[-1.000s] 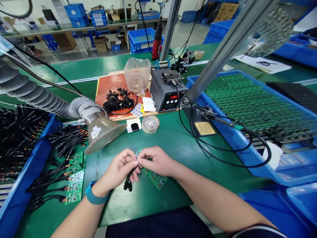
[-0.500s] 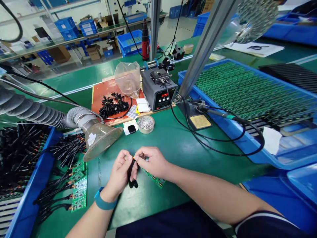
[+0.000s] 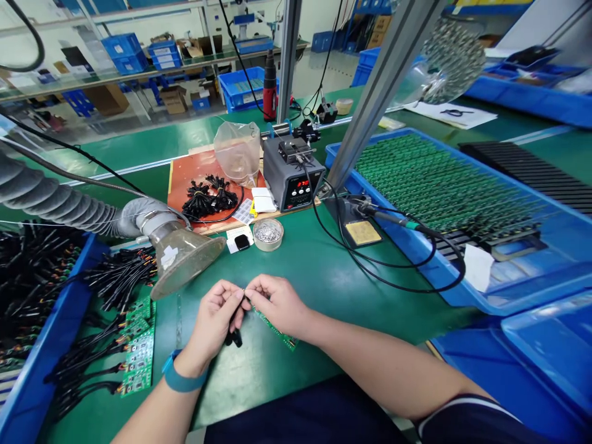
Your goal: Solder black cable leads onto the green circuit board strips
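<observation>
My left hand (image 3: pixel 221 317), with a teal band at the wrist, is closed around a black cable (image 3: pixel 235 338) whose ends poke out below the fingers. Thumb and forefinger pinch at its upper end. My right hand (image 3: pixel 277 305) meets it fingertip to fingertip and is closed on a green circuit board (image 3: pixel 280 333), which slants down and right beneath the palm. The joint between cable and board is hidden by the fingers. To the left lie several circuit boards with black cables attached (image 3: pixel 139 364).
A fume extractor hood (image 3: pixel 187 262) overhangs the left side. Ahead stand a tin of metal shavings (image 3: pixel 268 235) and a soldering station (image 3: pixel 296 176). On the right are a soldering iron (image 3: pixel 388 216) in its stand and a blue tray (image 3: pixel 485 302) of boards. A blue bin (image 3: pixel 55 376) holds cables.
The view has shifted slightly. Both hands stay together at the same place on the bench; the fingertips have closed tighter together, and less of the black cable shows below the left hand.
</observation>
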Available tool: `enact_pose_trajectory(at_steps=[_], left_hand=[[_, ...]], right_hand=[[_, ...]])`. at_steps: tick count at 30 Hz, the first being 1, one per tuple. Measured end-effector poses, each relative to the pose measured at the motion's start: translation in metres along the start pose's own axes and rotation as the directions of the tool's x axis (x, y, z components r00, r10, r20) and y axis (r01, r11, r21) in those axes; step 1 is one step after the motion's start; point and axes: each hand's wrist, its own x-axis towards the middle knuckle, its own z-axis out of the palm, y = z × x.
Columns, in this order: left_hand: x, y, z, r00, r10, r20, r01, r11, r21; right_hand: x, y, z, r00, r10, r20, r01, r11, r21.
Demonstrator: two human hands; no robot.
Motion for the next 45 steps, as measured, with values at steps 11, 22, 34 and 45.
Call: enact_pose_trajectory(at_steps=[11, 22, 34, 45], left_hand=[[-0.002, 0.009, -0.009, 0.987, -0.086, 0.137, 0.103, 0.987, -0.12], [-0.012, -0.014, -0.038, 1.0, -0.025, 0.009, 0.022, 0.969, 0.245], [-0.026, -0.021, -0.012, 0.935, 0.344, 0.084, -0.324, 0.738, 0.591], [-0.035, -0.025, -0.002, 0.885, 0.454, 0.101, -0.427, 0.708, 0.562]], right_hand=[[-0.016, 0.004, -0.008, 0.992, 0.129, 0.002, -0.129, 0.992, 0.009], [-0.068, 0.003, -0.031, 0.981, -0.076, 0.178, 0.18, 0.699, -0.692], [-0.051, -0.017, -0.051, 0.978, 0.204, -0.051, -0.208, 0.971, -0.118], [-0.036, -0.002, 0.004, 0.93, 0.36, 0.079, -0.369, 0.906, 0.21]])
